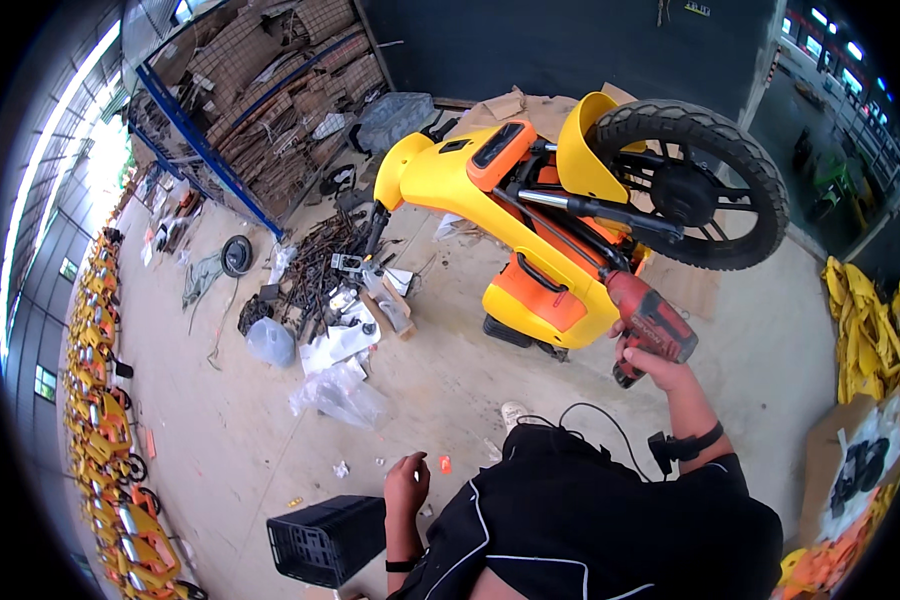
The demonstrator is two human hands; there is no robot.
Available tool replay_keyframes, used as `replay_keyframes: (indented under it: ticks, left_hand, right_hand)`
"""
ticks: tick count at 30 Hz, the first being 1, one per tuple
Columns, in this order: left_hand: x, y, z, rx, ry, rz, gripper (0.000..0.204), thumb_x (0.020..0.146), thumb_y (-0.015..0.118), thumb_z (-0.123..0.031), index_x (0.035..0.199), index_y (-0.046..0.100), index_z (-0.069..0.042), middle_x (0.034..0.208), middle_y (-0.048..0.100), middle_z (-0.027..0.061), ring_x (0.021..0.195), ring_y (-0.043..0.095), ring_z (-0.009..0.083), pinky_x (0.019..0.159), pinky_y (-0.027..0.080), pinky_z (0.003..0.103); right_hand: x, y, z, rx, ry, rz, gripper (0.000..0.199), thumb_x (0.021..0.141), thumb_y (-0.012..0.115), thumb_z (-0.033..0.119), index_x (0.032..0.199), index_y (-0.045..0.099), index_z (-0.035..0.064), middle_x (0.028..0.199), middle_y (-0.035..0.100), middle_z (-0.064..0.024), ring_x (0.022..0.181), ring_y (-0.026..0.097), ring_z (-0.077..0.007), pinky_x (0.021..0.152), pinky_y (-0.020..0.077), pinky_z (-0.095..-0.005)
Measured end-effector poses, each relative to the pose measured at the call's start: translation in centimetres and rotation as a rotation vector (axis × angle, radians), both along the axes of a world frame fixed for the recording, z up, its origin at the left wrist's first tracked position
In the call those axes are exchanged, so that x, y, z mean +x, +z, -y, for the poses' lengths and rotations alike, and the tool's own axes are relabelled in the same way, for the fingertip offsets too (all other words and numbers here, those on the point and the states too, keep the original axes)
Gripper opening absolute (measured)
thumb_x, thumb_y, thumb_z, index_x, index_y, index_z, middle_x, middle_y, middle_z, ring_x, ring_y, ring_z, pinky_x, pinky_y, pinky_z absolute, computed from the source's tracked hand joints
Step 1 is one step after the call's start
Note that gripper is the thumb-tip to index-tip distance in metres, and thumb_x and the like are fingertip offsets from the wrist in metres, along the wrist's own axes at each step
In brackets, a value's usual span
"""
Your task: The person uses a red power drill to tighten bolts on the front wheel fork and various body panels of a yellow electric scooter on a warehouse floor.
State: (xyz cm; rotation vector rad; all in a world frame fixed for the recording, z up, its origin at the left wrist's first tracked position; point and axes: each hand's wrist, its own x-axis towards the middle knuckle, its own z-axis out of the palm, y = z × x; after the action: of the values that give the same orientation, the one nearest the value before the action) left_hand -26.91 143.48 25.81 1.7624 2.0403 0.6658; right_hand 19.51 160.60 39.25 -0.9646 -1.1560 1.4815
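A yellow and orange electric motorbike (440,172) lies tipped over on the floor ahead of me, its black front wheel (685,190) raised at the right. My right hand (645,362) grips a red and black cordless power driver (652,318) by its handle. From the driver's nose, a long thin shaft runs up toward the bike's underside beside the fork (600,208). Its far tip cannot be made out. My left hand (407,485) is away from the bike, over the edge of a black plastic crate (325,540). Its fingers are curled in, hiding whatever may be inside.
Loose metal parts (320,250), a clear plastic bag (342,395) and a small wheel (237,255) litter the floor at left. Flattened cardboard fills a blue-framed cage (270,90). Yellow bikes (100,400) line the far left; yellow panels (865,325) are piled at right.
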Motion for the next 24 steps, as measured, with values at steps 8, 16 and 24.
replay_keyframes:
  ticks: [8,16,24]
  left_hand:
    - [-3.6,2.9,-14.3,0.029,-0.002,-0.027,0.019,0.09,0.066,-0.012,0.109,0.071,-0.007,0.094,0.071,0.0148,0.087,0.069,0.0333,0.077,0.055,0.043]
    - [-2.6,1.8,-27.6,-0.006,-0.323,0.06,0.018,0.089,0.066,-0.012,0.107,0.071,-0.008,0.096,0.072,0.0151,0.09,0.069,0.0366,0.078,0.055,0.045]
    - [-1.4,0.9,-43.7,0.113,-0.819,0.125,0.018,0.087,0.067,-0.008,0.104,0.071,-0.006,0.095,0.071,0.0132,0.09,0.068,0.0356,0.08,0.055,0.045]
  right_hand:
    - [-6.2,-4.1,-10.5,0.041,0.043,0.151,0.036,0.088,0.071,0.005,0.123,0.063,0.0059,0.104,0.064,-0.0008,0.089,0.061,-0.009,0.078,0.053,-0.0283]
    - [-7.2,-2.1,-11.7,0.049,-0.037,0.318,0.032,0.084,0.07,0.004,0.116,0.066,0.0061,0.1,0.069,-0.0034,0.09,0.064,-0.0087,0.081,0.0529,-0.0273]
    - [-12.0,-1.3,-8.3,-0.055,-0.341,0.077,0.037,0.086,0.066,0.0,0.122,0.059,0.0043,0.097,0.063,-0.0009,0.079,0.059,-0.0074,0.07,0.0485,-0.0247]
